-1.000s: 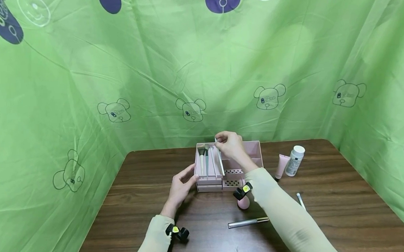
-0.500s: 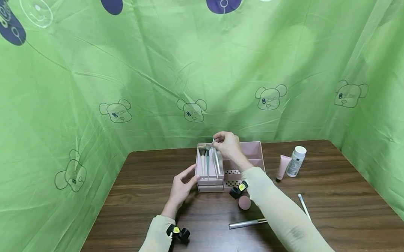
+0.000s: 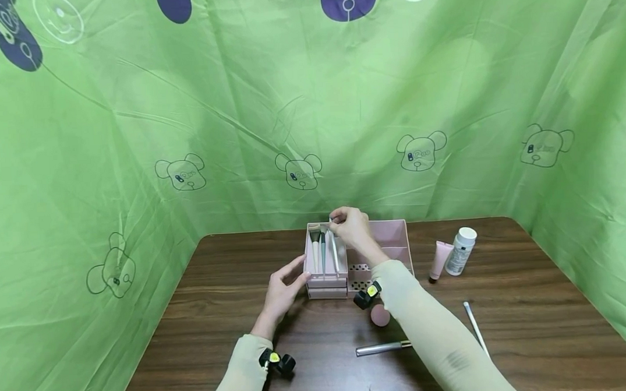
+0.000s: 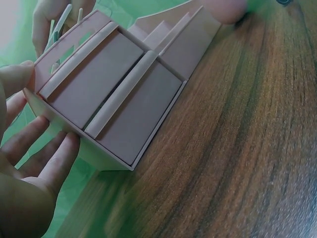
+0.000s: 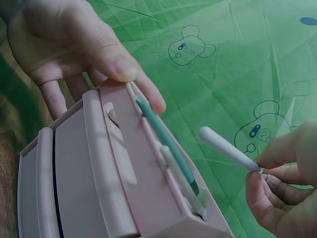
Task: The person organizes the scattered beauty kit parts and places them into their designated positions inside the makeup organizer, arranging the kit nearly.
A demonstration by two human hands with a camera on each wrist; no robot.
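The right hand pinched a slim white rod midair. The spread left hand touched a boxy pink organizer at its edge.

The head view is bright, with glare on the table; both wrist views (the left hazy) are dimmer.

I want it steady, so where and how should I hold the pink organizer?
Hold the pink organizer by the top front corner of its left wall, probably best from the left: that wall is flat, the corner can be pinched, and the drawer fronts stay free.
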